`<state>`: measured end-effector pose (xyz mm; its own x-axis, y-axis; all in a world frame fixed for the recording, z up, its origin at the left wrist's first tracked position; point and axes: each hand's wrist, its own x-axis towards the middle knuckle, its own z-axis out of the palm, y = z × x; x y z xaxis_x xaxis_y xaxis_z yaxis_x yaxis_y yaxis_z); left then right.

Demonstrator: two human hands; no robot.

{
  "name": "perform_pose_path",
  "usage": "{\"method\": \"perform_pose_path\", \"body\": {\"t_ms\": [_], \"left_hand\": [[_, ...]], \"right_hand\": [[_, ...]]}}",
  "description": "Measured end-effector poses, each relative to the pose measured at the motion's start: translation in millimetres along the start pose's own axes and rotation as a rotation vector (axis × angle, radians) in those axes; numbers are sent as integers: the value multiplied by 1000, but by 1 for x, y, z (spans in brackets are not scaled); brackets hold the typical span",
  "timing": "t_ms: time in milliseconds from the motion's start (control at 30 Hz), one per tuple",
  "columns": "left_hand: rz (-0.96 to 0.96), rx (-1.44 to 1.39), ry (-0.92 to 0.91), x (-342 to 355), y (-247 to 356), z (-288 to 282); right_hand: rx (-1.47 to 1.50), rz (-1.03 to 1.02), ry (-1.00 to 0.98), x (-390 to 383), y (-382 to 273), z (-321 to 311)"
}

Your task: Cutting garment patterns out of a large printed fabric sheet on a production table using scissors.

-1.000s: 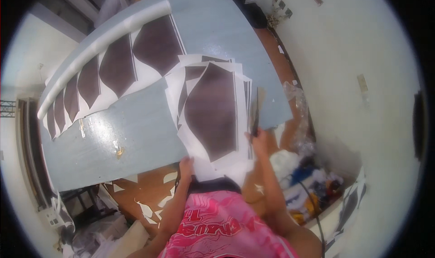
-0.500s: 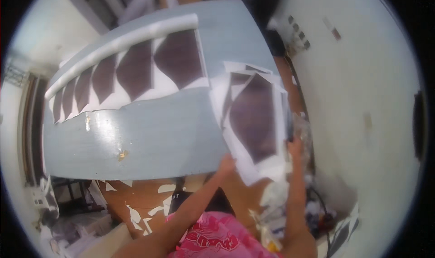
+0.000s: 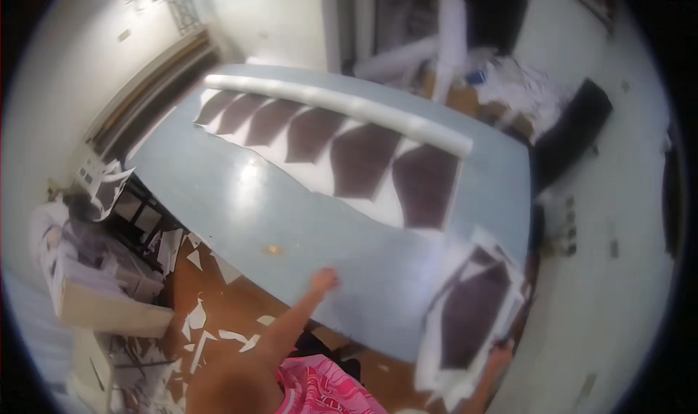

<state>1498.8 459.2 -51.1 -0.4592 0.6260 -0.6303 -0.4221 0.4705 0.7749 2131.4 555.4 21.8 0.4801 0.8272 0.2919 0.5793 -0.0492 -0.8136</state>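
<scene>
Two bare hands reach past a pink patterned shirt (image 3: 323,385); the right hand (image 3: 501,356) grasps a dark object (image 3: 502,343), too blurred to name, beside a stack of white sheets with dark brown curved shapes (image 3: 474,316), at the near right end of a pale blue-grey table (image 3: 378,283); the left hand (image 3: 326,279) is over the table's near side, clenched or loose I cannot tell; farther off lies a partly rolled white sheet with brown shapes (image 3: 363,159).
</scene>
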Motion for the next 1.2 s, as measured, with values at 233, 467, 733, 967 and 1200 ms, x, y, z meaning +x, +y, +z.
{"method": "perform_pose_path", "body": {"t_ms": [233,467,733,967,1200], "left_hand": [[73,-148,240,43,103,-227],[108,-374,414,210,247,-441],[155,-530,244,449,424,-506],[106,-397,295,562,440,-505],[177,-156,209,572,464,-498]], "right_hand": [[328,161,18,-193,-190,209],[579,674,-140,-356,-427,560],[138,708,24,-406,-583,816],[277,699,90,-431,-604,858],[387,702,28,-438,-555,859]]}}
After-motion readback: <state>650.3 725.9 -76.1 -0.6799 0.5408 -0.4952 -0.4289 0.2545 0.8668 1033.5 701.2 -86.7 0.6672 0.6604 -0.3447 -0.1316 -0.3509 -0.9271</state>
